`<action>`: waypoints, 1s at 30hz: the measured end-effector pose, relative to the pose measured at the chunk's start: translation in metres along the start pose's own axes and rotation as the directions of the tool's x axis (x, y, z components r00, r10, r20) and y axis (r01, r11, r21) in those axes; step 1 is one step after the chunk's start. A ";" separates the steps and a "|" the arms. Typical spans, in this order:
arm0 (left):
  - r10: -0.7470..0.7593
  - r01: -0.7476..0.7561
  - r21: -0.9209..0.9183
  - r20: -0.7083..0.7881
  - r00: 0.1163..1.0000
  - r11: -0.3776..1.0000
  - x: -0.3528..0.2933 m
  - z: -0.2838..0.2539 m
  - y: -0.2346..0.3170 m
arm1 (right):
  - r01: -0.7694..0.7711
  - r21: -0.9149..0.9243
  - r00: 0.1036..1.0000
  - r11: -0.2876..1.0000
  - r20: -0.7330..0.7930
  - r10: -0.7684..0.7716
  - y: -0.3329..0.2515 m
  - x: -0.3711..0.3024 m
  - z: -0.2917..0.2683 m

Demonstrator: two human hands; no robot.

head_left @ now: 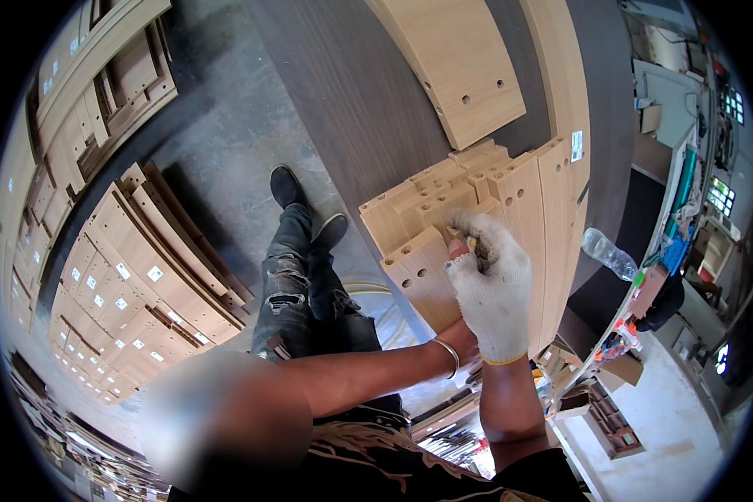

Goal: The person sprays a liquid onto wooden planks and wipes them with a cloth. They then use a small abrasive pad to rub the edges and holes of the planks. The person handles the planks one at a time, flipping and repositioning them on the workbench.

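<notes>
My right hand (495,280), in a white knitted glove, is over a stack of light wooden boards with drilled holes (523,197). Its fingers are curled together in a pinch around something small that I cannot make out. A bare fingertip shows at the pinch, and I cannot tell which hand it belongs to. My left hand (462,336), bare and with a bangle at the wrist, reaches in beside the glove over the near board (422,272); its fingers are mostly hidden behind the glove and board.
The boards lie on a dark wood-grain surface (343,92), with a wider drilled panel (468,79) beyond. A clear plastic bottle (608,253) is at the right. Stacked panels with white labels (142,289) stand on the concrete floor at the left.
</notes>
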State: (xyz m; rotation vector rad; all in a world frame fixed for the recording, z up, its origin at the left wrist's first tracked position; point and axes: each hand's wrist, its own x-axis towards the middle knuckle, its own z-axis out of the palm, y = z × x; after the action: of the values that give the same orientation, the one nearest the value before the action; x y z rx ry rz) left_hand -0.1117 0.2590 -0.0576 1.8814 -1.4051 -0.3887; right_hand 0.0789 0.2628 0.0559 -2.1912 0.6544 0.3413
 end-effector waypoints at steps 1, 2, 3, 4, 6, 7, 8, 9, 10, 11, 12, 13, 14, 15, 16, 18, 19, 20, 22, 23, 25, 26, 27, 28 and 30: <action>-0.003 0.003 0.000 -0.004 1.000 1.000 0.001 -0.001 0.000 | -0.011 -0.018 1.000 1.000 0.018 0.011 -0.001 0.001 0.000; 0.000 0.000 -0.001 -0.006 1.000 1.000 0.002 -0.002 0.001 | -0.021 -0.036 0.999 0.999 0.036 0.022 -0.001 0.003 -0.001; -0.006 0.006 0.003 -0.008 1.000 1.000 0.003 -0.002 0.001 | -0.029 -0.052 0.998 0.998 0.058 0.032 -0.001 0.004 -0.002; -0.013 0.013 0.006 -0.008 1.000 1.000 0.003 -0.002 0.000 | -0.033 -0.075 0.997 0.997 0.071 0.038 -0.003 0.005 -0.002; -0.018 0.018 0.010 -0.010 1.000 1.000 0.005 -0.004 0.002 | -0.040 -0.124 0.994 0.992 0.094 0.052 -0.009 0.007 -0.003; -0.019 0.020 0.016 -0.013 1.000 1.000 0.005 -0.005 0.002 | -0.026 -0.152 0.994 0.988 0.101 0.042 -0.010 0.008 -0.004; -0.022 0.023 0.020 -0.010 1.000 1.000 0.005 -0.006 0.002 | -0.013 -0.181 0.994 0.983 0.108 0.033 -0.011 0.008 -0.005; -0.023 0.024 0.027 -0.008 1.000 0.999 0.005 -0.006 0.002 | 0.001 -0.208 0.993 0.978 0.115 0.023 -0.011 0.008 -0.006; -0.025 0.025 0.038 -0.002 1.000 0.999 0.004 -0.006 0.003 | -0.003 -0.202 0.993 0.979 0.113 0.027 -0.012 0.009 -0.006; -0.029 0.029 0.048 0.002 1.000 0.998 0.005 -0.006 0.003 | -0.008 -0.195 0.993 0.981 0.111 0.031 -0.012 0.009 -0.006; -0.030 0.029 0.061 0.005 1.000 0.998 0.005 -0.006 0.004 | -0.013 -0.188 0.993 0.982 0.111 0.034 -0.013 0.009 -0.005; -0.031 0.030 0.065 0.005 1.000 0.997 0.005 -0.005 0.004 | -0.037 -0.176 0.991 0.984 0.122 0.059 -0.012 0.010 -0.006; -0.038 0.038 0.080 0.000 0.999 0.996 0.007 -0.004 0.004 | -0.062 -0.163 0.988 0.985 0.133 0.085 -0.011 0.011 -0.007; -0.026 0.027 0.081 -0.015 1.000 0.996 0.006 -0.001 0.005 | -0.088 -0.151 0.984 0.985 0.142 0.109 -0.010 0.012 -0.008; -0.013 0.016 0.081 -0.030 0.999 0.997 0.005 0.003 0.007 | -0.105 -0.135 0.982 0.985 0.144 0.124 -0.010 0.013 -0.008; 0.002 -0.002 0.009 -0.046 0.999 1.000 0.003 0.008 0.008 | -0.142 -0.100 0.977 0.985 0.148 0.156 -0.009 0.014 -0.008; 0.004 -0.005 -0.021 -0.058 0.998 1.000 0.002 0.009 0.009 | -0.133 -0.093 0.977 0.987 0.157 0.147 -0.009 0.015 -0.008; -0.006 0.003 -0.039 -0.079 0.997 0.999 0.001 0.009 0.009 | -0.125 -0.086 0.976 0.988 0.166 0.138 -0.009 0.015 -0.008; -0.005 0.000 -0.048 -0.106 0.994 0.999 -0.001 -0.003 0.005 | -0.111 -0.083 0.977 0.990 0.174 0.124 -0.008 0.016 -0.010; 0.005 -0.009 -0.038 -0.111 0.994 0.999 -0.001 -0.008 0.003 | -0.104 -0.087 0.978 0.991 0.173 0.118 -0.007 0.016 -0.010; 0.000 -0.004 -0.037 -0.104 0.995 0.999 0.001 -0.013 0.000 | -0.097 -0.098 0.979 0.990 0.170 0.112 -0.008 0.016 -0.011; -0.014 0.010 -0.044 -0.090 0.996 0.999 0.001 -0.015 -0.002 | -0.096 -0.104 0.980 0.990 0.166 0.113 -0.009 0.016 -0.010; -0.014 0.011 -0.032 -0.067 0.998 0.999 0.002 -0.014 -0.001 | -0.093 -0.109 0.981 0.990 0.162 0.110 -0.011 0.016 -0.010; -0.014 0.013 -0.022 -0.042 0.999 1.000 0.002 -0.014 0.000 | -0.094 -0.113 0.982 0.989 0.156 0.111 -0.011 0.016 -0.009; 0.009 -0.010 0.033 0.027 1.000 0.999 0.008 -0.010 0.004 | -0.093 -0.122 0.984 0.988 0.143 0.110 -0.012 0.015 -0.008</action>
State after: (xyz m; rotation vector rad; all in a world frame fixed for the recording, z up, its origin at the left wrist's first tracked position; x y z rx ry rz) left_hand -0.1053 0.2547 -0.0459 1.9017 -1.4459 -0.3902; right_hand 0.0985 0.2579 0.0617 -2.2189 0.6797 0.6041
